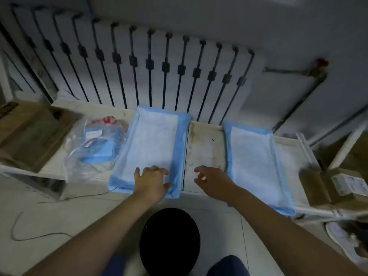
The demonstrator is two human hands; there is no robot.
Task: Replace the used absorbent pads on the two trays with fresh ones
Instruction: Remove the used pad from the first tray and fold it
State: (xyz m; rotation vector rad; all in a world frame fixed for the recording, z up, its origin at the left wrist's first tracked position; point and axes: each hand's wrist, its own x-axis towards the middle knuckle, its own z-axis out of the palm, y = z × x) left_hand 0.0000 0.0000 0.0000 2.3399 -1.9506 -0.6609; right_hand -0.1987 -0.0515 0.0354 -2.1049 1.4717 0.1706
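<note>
Bare shelf strip between two padded trays

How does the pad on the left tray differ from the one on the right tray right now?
The left pad has the left hand resting on its near end; the right pad is untouched, with the right hand over the bare shelf between them. The left pad lies beside a plastic bag, while the right pad is nearer a cardboard box. Both are pale blue with darker blue borders and look clean.
</note>
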